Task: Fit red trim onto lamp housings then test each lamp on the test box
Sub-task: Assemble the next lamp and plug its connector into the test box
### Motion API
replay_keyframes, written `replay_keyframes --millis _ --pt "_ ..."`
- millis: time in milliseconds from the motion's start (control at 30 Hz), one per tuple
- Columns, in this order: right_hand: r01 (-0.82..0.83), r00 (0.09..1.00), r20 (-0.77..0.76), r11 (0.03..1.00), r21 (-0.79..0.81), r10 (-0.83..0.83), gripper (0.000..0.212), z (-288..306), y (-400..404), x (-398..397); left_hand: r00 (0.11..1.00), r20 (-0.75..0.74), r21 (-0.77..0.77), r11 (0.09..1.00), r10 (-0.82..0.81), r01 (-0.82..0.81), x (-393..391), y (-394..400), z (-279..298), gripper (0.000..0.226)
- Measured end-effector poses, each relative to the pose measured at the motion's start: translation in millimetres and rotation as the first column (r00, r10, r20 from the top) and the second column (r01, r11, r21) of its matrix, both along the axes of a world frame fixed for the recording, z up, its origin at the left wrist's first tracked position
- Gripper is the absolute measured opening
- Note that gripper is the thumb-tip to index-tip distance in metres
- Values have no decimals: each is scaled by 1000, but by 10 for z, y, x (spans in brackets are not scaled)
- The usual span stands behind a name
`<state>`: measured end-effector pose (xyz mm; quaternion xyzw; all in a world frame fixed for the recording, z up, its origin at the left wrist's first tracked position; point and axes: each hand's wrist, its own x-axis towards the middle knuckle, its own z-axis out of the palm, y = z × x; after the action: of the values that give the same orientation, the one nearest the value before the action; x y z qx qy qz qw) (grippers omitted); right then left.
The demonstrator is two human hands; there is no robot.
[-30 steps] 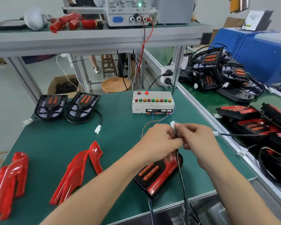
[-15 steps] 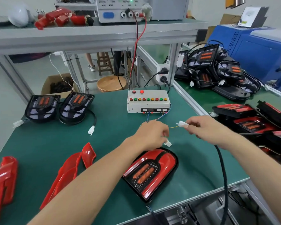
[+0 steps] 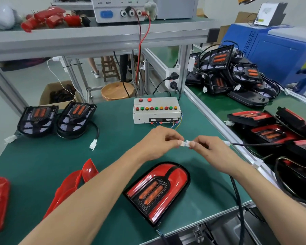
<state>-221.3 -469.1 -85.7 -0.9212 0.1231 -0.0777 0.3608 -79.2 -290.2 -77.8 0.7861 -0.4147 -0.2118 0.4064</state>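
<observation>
Testing step. The left hand (image 3: 155, 142) and right hand (image 3: 210, 149) each pinch a white plug (image 3: 185, 143) in their fingers, the two halves touching at centre frame above the table (image 3: 113, 147). The trimmed lamp (image 3: 157, 191) lies at 6 o'clock of them; the test box (image 3: 156, 110) at 12 (some lights apparently lit). Next: push the halves fully home, squarely aligned.

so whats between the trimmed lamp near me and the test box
In the head view, both hands: the left hand and right hand pinch white connectors together above the green mat, between the trimmed lamp and the test box.
</observation>
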Motion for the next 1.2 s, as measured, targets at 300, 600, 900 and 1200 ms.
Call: replay_keyframes --millis 300,600,900,1200 --pt "-24 999 33 997 67 22 29 32 75 28 988 -129 -156 983 80 -100 -37 108 -31 19" --pt "-1 999 38 995 98 -2 28 5 107 48 997 -37 -120 990 70 -74 -48 147 -66 20" --pt "16 1000 8 999 48 -17 30 0 95 53 964 265 -57 997 -28 44 -84 187 -27 30" --pt "-54 999 -1 995 83 54 29 40 71 -1 928 362 -124 983 -84 138 -95 208 -27 31"
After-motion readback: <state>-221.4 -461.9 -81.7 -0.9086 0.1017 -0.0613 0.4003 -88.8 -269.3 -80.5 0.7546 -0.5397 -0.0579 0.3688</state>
